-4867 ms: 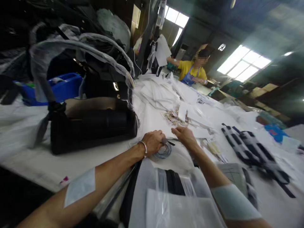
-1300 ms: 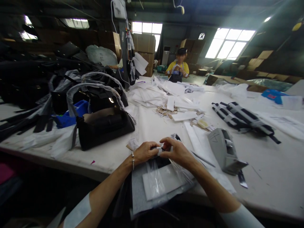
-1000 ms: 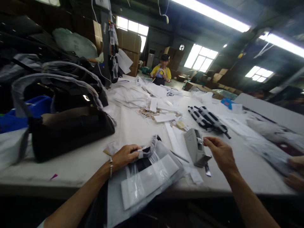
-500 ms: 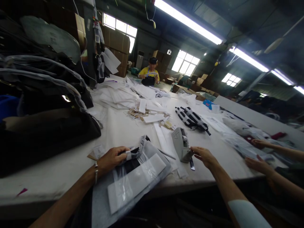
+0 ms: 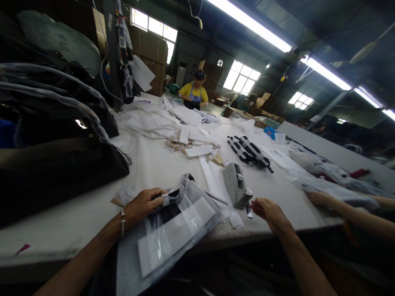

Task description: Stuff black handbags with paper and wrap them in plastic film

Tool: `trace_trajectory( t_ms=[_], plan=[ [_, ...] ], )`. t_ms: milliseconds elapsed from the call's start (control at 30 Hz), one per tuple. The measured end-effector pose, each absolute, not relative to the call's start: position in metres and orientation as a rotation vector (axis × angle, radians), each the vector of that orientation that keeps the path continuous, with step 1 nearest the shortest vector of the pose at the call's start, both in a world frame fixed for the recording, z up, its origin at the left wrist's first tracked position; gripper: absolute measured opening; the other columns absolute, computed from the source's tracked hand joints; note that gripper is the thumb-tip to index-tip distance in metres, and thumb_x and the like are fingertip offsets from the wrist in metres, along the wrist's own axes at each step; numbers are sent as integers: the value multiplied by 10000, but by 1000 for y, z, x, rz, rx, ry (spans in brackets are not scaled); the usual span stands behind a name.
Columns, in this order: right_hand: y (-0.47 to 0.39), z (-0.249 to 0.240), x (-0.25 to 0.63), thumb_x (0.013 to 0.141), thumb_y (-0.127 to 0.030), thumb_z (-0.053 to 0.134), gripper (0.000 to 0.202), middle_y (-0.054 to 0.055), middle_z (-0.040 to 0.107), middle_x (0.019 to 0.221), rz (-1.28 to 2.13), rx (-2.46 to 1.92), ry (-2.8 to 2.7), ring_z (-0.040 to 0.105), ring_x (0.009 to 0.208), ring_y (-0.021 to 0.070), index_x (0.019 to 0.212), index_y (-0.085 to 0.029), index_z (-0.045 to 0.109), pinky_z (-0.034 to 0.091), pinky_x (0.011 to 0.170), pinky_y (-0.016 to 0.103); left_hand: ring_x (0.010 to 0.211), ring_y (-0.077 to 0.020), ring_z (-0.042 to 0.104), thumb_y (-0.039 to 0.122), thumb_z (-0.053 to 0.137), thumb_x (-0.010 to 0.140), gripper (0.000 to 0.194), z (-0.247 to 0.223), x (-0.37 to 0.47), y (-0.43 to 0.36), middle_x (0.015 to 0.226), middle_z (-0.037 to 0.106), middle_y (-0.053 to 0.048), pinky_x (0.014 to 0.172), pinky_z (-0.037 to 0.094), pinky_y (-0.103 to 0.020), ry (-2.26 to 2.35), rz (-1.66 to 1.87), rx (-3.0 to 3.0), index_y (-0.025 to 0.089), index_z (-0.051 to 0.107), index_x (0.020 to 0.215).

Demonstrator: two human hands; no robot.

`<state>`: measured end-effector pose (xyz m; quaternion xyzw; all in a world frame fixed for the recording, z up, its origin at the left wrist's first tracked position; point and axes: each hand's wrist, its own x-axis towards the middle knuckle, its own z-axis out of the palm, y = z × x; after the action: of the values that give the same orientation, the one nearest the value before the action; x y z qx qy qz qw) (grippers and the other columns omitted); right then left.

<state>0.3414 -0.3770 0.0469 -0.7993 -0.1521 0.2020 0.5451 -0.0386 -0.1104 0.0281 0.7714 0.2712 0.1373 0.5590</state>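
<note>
My left hand is closed round a black strap partly wrapped in white material. The strap belongs to a black item under a translucent wrapper, with a flat white pad lying on it; this bundle hangs over the table's near edge. Just right of it stands a grey tape dispenser. Beside its cutting end, my right hand has thumb and fingers pinched together on what looks like the clear end of the tape, though the strip itself is hard to see.
White sheets pile up at the back of the table. Black straps with white wraps lie beyond the dispenser. At left sit large black bags with wrapped handles. A co-worker's arms reach in from the right; another person is at the far end.
My right hand has closed from loosely extended fingers into a pinch and turned slightly beside the dispenser. My left hand keeps its hold. The co-worker's hands at right have moved onto the plastic-covered goods.
</note>
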Motion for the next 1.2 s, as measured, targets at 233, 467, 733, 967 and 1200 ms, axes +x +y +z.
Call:
trace_trajectory(
  t_ms=[233,467,733,967,1200],
  plan=[
    [-372,20,337,557,-474,706,304,-19,571,505,455,-1981,-339,543,457,131,578,-208,560,504,517,283,937,-261,642,524,557,789,471,32,-38,-111,958,722,-30,857,481,-311,656,341,1802,174,712,1064],
    [-375,27,301,549,-500,728,359,2,627,547,458,-2024,-363,595,495,158,675,-179,630,525,532,287,715,-169,575,364,545,767,509,20,-38,-113,828,626,-4,684,450,-274,677,463,1798,149,586,1227],
    [-260,82,115,749,-526,735,499,-21,661,632,802,-1588,-948,562,502,135,1078,-196,557,491,535,271,726,-153,589,247,549,742,628,17,-38,-118,856,650,-2,702,449,-263,706,541,1795,144,442,1353],
    [-218,48,80,843,-473,632,421,-21,662,672,777,-1707,-983,593,526,157,1135,-209,484,472,519,277,828,-194,642,221,553,743,623,13,-37,-119,868,678,-2,773,467,-294,746,610,1858,184,442,1355],
    [-212,41,82,821,-426,622,378,-28,659,631,725,-1937,-1029,591,446,163,1115,-206,531,445,440,274,885,-233,652,205,562,745,650,12,-35,-121,904,688,-40,825,484,-330,785,622,1949,148,430,1379]
  ],
)
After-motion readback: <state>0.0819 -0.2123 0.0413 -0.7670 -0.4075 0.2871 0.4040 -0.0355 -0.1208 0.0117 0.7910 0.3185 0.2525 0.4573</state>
